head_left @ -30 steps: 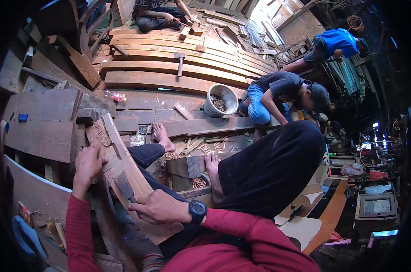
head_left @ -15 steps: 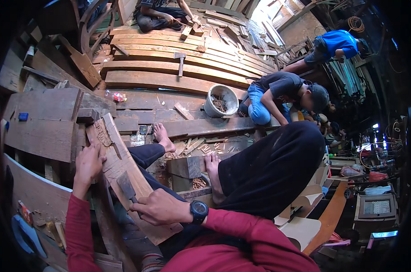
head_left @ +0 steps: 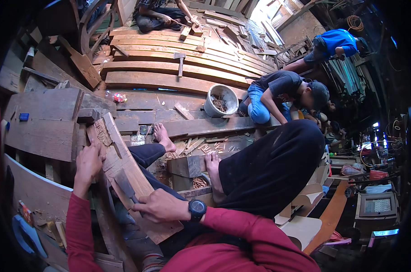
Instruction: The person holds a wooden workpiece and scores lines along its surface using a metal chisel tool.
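Observation:
A pale wooden board point(head_left: 133, 170) lies slanted across my lap, its far end roughly carved and a dark slot cut near that end. My left hand point(head_left: 88, 164) is at the board's left edge, its fingers closed against the wood. My right hand point(head_left: 162, 206) grips a flat-bladed chisel point(head_left: 124, 180) by its handle. The wide grey blade lies nearly flat on the board's face and points away from me toward the carved end. My right fingers partly hide the handle.
A bucket point(head_left: 221, 100) of brown scraps stands ahead, near a crouching person point(head_left: 287, 95). Long beams point(head_left: 155, 79) lie beyond, with a hammer point(head_left: 180, 63) on them. Leaning planks point(head_left: 44, 120) crowd the left. A wooden block point(head_left: 185, 167) sits by my right foot.
The chisel blade has shifted slightly forward and left along the board. My left fingers have moved a little farther up the board's edge.

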`<state>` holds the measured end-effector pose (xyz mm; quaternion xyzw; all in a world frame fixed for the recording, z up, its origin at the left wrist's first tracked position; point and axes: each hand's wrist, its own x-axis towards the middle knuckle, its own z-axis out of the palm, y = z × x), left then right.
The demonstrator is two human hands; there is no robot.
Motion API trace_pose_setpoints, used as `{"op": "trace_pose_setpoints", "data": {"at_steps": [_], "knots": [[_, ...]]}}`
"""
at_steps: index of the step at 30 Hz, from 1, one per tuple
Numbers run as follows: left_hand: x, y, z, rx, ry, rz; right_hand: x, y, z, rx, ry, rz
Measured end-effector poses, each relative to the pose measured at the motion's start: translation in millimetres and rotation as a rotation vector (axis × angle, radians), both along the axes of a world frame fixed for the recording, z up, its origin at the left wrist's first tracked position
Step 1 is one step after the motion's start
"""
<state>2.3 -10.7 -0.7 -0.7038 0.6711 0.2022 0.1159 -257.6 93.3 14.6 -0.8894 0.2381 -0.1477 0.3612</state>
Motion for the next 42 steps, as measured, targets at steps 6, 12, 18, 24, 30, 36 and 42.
{"op": "trace_pose_setpoints", "data": {"at_steps": [6, 12, 18, 24, 30, 36, 42], "knots": [[14.6, 5.2, -16.1, -0.116, 0.027, -0.095, 5.0, -1.1, 13.9, 0.007, -0.021, 0.006], [11.7, 2.0, -13.9, -0.06, 0.023, -0.029, 0.9, -7.4, 1.8, 0.024, 0.017, -0.015], [5.9, -0.1, -9.0, -0.047, 0.03, -0.032, 2.5, -3.3, 4.2, 0.071, -0.037, -0.045], [12.7, 4.3, -18.2, -0.128, 0.037, -0.098, 4.3, -5.9, 10.3, 0.053, -0.034, -0.031], [8.9, 4.7, -10.9, -0.066, 0.057, -0.019, 3.3, -7.6, 15.5, 0.033, 0.02, -0.046], [8.3, 1.9, -13.8, -0.107, 0.028, -0.04, 2.6, -2.4, 13.9, 0.079, 0.099, 0.016], [2.7, 2.3, 0.2, -0.053, 0.042, 0.041, -2.2, -9.1, -5.3, 0.051, 0.093, -0.034]]}}
